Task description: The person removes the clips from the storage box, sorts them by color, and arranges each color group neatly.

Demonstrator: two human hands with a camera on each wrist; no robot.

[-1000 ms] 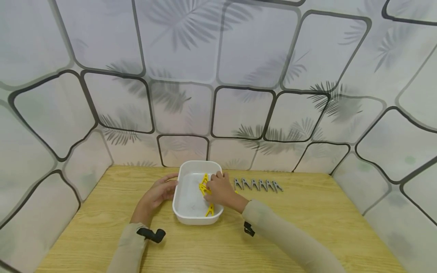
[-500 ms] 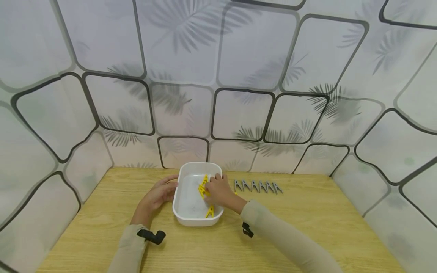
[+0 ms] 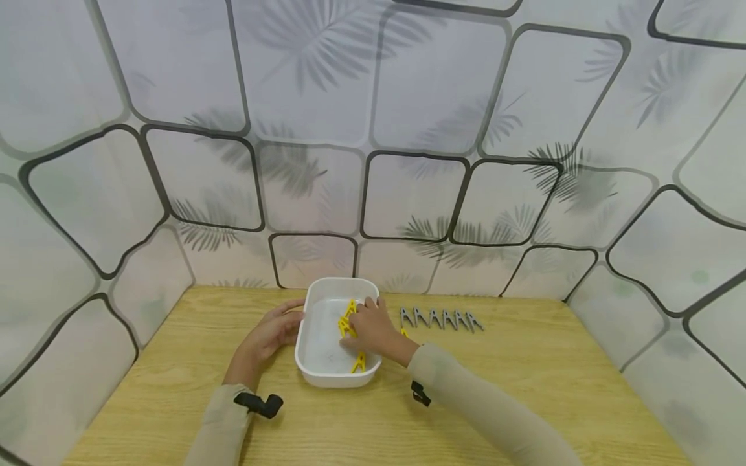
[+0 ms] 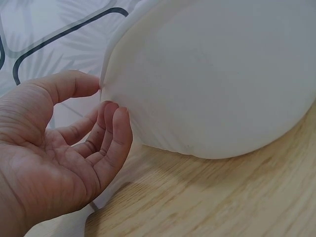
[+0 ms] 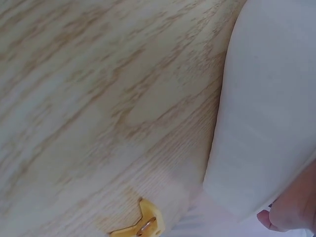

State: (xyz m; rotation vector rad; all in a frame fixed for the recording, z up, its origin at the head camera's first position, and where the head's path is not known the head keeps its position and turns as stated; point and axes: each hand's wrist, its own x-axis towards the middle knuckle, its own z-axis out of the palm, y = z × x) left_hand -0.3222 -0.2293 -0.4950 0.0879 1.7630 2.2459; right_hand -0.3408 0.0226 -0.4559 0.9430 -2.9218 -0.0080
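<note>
Right hand (image 3: 373, 331): reaches over the right rim of the white tub (image 3: 338, 380), fingers bent downward inside it, the thumb parted from them; whether the fingertips have hold of anything is hidden, so I cannot tell.
Middle yellow clip (image 3: 345, 325): inside the tub, right of its centre, at the right hand's fingers and partly covered by them.
Far yellow clip (image 3: 351, 307): on the tub's floor toward its far end, near or against the middle one; contact is unclear.
Near yellow clip (image 3: 359, 364): inside the tub's near right corner, its two legs toward the near wall.
Left hand (image 3: 276, 329): at the tub's left side, palm turned toward it, fingers loosely bent with thumb and fingertips at the outer wall; it is not wrapped around the tub.
Outer yellow clip (image 3: 404, 332): on the table (image 3: 326, 427) just right of the tub, mostly behind the right wrist in the head view.
Grey clips (image 3: 441, 318): six in a row, farther right of the tub, lying side by side.
Sleeves (image 3: 495, 408): beige, nearer the person than the tub, a black mount (image 3: 258, 402) on the left cuff.
Patterned wall (image 3: 416, 194): beyond the tub, with dark outlines and leaves.
</note>
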